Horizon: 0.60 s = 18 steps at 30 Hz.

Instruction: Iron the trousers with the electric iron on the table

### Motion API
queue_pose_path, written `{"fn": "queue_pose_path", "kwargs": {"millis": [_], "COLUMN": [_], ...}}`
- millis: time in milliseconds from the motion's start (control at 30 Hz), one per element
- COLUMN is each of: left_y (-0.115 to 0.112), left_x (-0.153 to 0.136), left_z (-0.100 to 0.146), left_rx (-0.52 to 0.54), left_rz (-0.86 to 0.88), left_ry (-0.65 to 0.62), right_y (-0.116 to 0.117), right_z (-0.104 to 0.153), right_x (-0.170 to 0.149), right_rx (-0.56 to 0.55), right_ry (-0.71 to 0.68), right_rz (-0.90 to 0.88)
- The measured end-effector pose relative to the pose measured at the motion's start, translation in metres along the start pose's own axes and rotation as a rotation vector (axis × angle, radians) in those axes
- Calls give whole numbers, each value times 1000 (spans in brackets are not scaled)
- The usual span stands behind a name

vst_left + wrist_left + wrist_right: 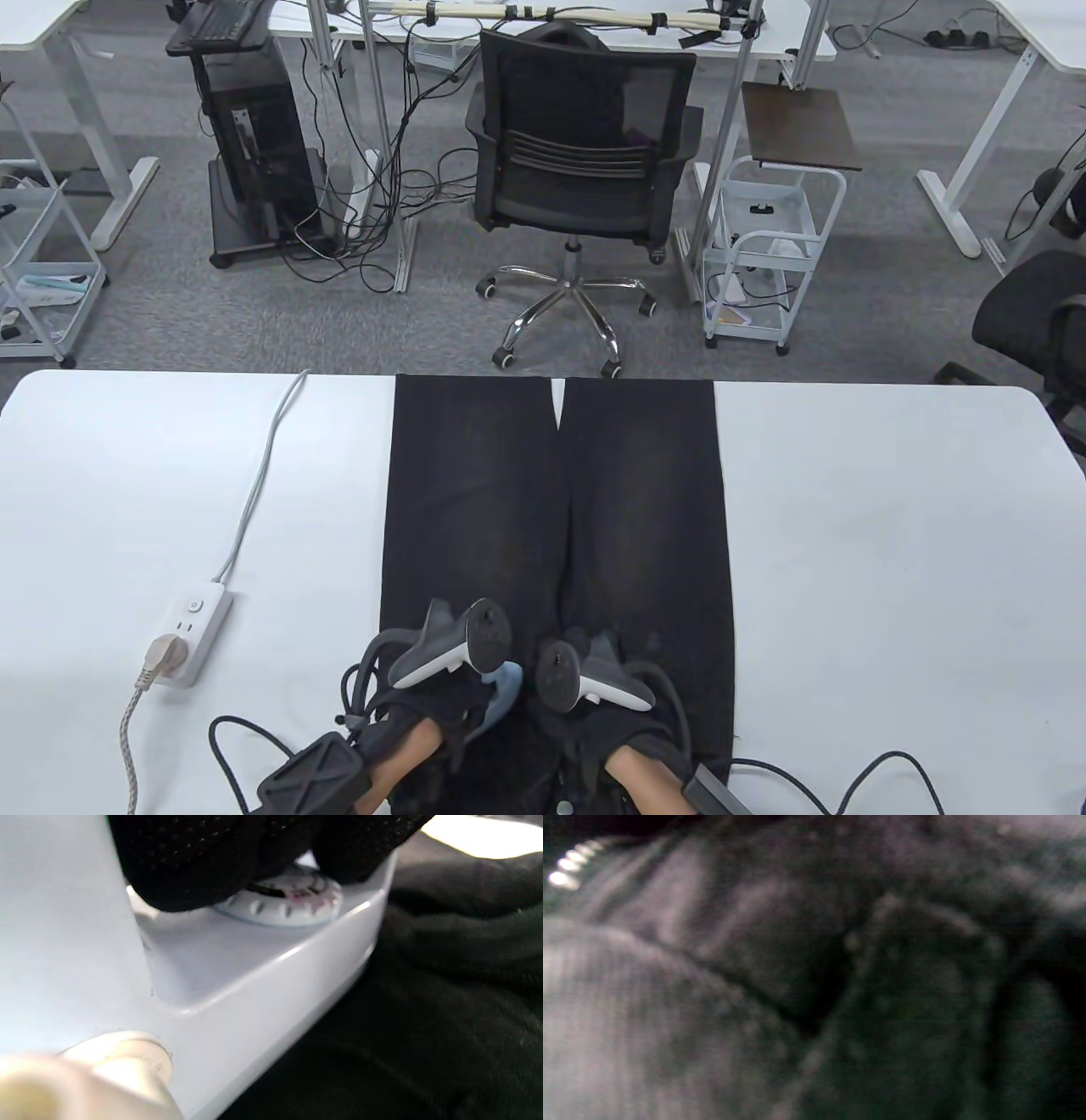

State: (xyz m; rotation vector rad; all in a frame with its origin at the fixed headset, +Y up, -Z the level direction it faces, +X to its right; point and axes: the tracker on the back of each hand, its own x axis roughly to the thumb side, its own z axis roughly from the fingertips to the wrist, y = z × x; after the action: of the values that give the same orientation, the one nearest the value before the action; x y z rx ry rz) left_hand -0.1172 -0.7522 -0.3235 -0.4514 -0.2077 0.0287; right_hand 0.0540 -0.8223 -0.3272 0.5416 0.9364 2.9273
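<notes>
Black trousers [556,526] lie flat on the white table [891,552], legs pointing away and waist at the near edge. My left hand [454,692] grips a pale blue electric iron [506,682] that sits on the trousers near the waist; only its tip shows past the tracker. In the left wrist view my gloved fingers [191,857] wrap over the iron [254,976] above its white dial [292,902]. My right hand [594,692] rests on the trousers right of the iron, hidden under its tracker. The right wrist view shows only blurred dark fabric [814,984].
A white power strip [193,626] with a plug in it lies on the table left of the trousers, its grey cable [254,484] running to the far edge. A braided cord [127,747] trails off the near edge. An office chair [577,161] stands beyond the table.
</notes>
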Motion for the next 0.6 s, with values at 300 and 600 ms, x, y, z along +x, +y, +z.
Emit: {"fn": "queue_pose_path", "kwargs": {"millis": [300, 600], "left_y": [32, 82], "left_x": [-19, -44], "left_z": [-65, -167], "left_rx": [118, 119], "left_rz": [-46, -6], "left_ry": [114, 265], "right_y": [0, 0], "right_z": [0, 0], "right_x": [0, 1], "right_rx": [1, 1], "right_ry": [0, -5], "right_rz": [14, 15]}}
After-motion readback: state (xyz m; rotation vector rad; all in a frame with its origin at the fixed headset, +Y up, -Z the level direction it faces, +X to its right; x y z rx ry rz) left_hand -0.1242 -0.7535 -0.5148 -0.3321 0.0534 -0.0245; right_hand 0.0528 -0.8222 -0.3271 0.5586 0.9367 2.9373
